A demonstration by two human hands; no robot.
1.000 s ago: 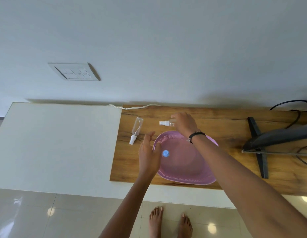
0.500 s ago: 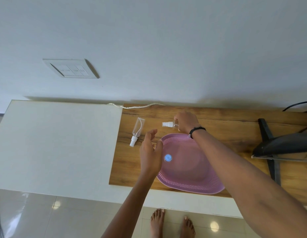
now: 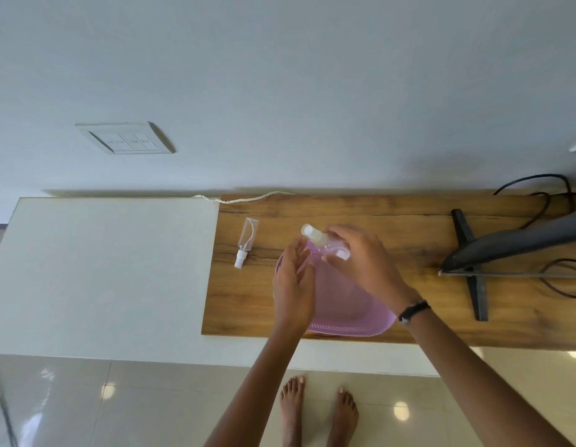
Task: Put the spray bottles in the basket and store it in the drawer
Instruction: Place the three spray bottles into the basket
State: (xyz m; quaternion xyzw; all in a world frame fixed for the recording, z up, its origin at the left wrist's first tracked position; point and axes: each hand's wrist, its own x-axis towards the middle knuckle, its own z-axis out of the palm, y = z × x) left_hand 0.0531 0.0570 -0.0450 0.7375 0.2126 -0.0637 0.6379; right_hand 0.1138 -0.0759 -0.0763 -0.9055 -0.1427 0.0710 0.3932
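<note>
The right hand (image 3: pixel 364 266) grips a small clear spray bottle (image 3: pixel 325 243) with a white cap, held tilted above the far rim of the round pink slotted basket (image 3: pixel 344 317) on the wooden desk (image 3: pixel 393 240). The left hand (image 3: pixel 293 285) is open, fingers spread, holding nothing, over the basket's left edge. A second clear bottle (image 3: pixel 246 241) with a white nozzle lies flat on the desk, left of the basket and apart from it.
</note>
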